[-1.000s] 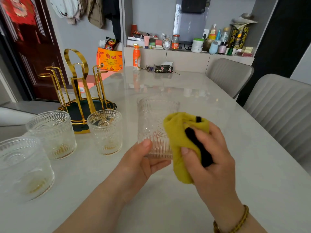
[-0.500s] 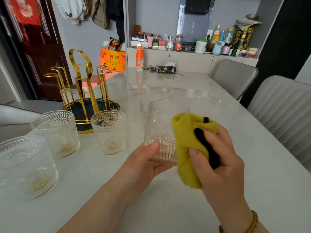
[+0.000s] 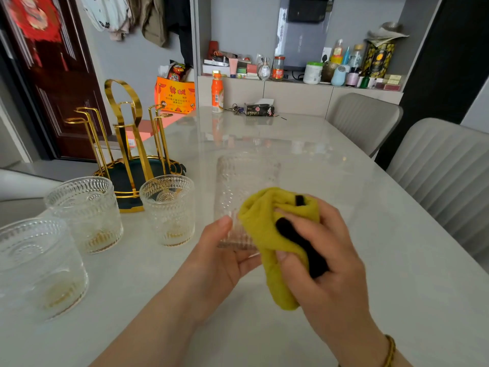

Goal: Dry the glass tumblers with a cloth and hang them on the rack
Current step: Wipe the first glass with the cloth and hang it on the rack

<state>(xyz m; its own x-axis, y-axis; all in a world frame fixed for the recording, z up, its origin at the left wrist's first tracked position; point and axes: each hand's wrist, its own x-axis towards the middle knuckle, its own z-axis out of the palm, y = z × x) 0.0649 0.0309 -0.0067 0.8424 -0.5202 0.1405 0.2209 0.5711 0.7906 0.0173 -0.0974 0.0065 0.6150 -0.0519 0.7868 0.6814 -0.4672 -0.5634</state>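
My left hand (image 3: 219, 263) grips the base of an embossed glass tumbler (image 3: 238, 192), held just above the pale table (image 3: 370, 260); the glass is motion-blurred. My right hand (image 3: 325, 250) presses a bunched yellow cloth (image 3: 264, 229) with a black strip against the tumbler's right side. Three more tumblers stand upright on the left: one nearest (image 3: 34, 268), one behind it (image 3: 84, 213), one toward the middle (image 3: 169, 210). The gold rack (image 3: 124, 123) with a dark round base stands behind them, with nothing hanging on its prongs.
An orange bottle (image 3: 217, 92), keys and a dark packet (image 3: 259, 110) lie at the table's far end. Two grey chairs (image 3: 439, 176) line the right side. A cluttered shelf (image 3: 304, 67) runs along the back wall.
The tumbler has turned and shifted slightly in my left hand while the cloth rubs its side. The other tumblers and rack stay put.
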